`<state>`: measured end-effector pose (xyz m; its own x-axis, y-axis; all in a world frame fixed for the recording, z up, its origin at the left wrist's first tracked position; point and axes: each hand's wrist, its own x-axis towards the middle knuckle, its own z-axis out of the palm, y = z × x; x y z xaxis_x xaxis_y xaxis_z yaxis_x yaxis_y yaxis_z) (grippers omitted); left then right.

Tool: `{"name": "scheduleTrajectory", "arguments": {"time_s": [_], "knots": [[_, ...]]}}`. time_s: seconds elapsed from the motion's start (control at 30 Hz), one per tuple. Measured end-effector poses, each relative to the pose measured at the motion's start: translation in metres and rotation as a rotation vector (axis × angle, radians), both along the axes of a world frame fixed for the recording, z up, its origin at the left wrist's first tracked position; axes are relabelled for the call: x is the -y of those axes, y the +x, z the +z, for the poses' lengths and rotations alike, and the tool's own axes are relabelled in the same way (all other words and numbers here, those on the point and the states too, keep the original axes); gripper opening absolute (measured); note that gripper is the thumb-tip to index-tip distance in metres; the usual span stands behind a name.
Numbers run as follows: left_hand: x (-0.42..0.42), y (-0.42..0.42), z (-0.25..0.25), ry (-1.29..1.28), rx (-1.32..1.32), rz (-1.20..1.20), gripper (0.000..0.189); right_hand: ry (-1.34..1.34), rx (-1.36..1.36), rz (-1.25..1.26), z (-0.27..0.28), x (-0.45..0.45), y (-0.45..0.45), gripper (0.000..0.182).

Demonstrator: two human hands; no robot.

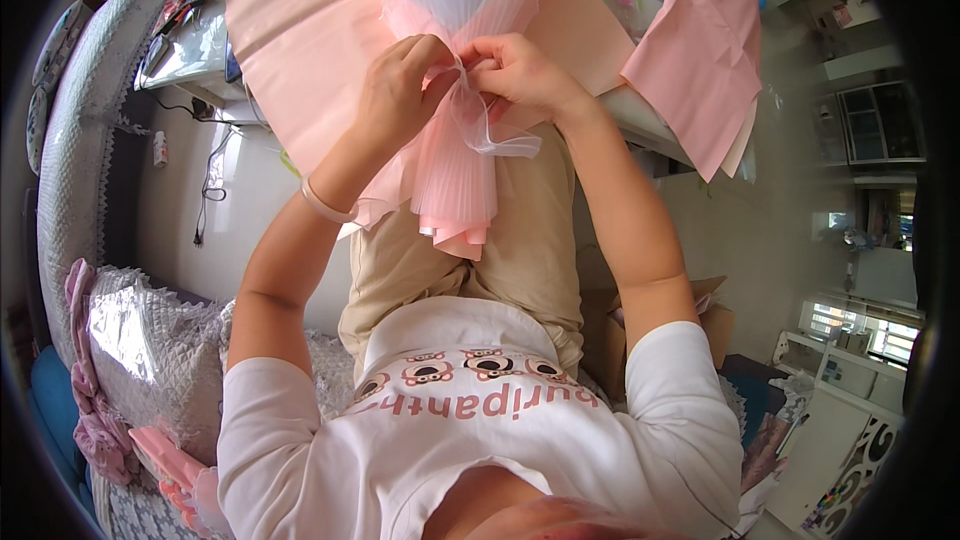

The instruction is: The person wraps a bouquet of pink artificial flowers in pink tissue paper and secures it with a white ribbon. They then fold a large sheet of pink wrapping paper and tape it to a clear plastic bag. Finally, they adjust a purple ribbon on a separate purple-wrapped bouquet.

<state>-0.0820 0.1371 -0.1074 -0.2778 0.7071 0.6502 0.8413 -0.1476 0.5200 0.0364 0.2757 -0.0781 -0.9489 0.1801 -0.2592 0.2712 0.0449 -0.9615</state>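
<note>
A bouquet wrapped in pleated pink and white mesh [461, 11] lies before me, its pink paper-wrapped handle [454, 180] pointing toward my lap. A sheer white ribbon [480, 131] passes around its narrow waist, with a loop and a tail hanging over the handle. My left hand [405, 86] pinches the ribbon at the waist from the left side. Opposite it, my right hand [517, 75] grips the ribbon with bent fingers, close to the left fingertips. The fingers partly hide the knot area. At the top edge, the flower heads are cut off by the frame.
Large sheets of peach wrapping paper [300, 37] spread under the bouquet on the table. Another pink sheet [697, 67] hangs over the table's right edge. Pliers [187, 7] lie at the upper left. A cable [202, 202] and a small white bottle [160, 148] are on the floor.
</note>
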Motion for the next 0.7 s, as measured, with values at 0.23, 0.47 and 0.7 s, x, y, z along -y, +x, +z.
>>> {"name": "scheduleTrajectory", "arguments": {"time_s": [0.23,0.47,0.7], "knots": [[0.005,-0.009,0.006,-0.11,0.186,-0.067,0.012,0.294,-0.203,-0.189,-0.008,0.005,0.003,0.008],[0.012,-0.022,-0.003,-0.285,0.174,-0.052,0.006,0.661,-0.293,-0.396,-0.016,-0.009,0.016,0.012],[0.026,-0.039,-0.001,-0.329,0.11,-0.114,0.008,0.754,-0.348,-0.404,-0.023,-0.026,0.03,0.007]]}}
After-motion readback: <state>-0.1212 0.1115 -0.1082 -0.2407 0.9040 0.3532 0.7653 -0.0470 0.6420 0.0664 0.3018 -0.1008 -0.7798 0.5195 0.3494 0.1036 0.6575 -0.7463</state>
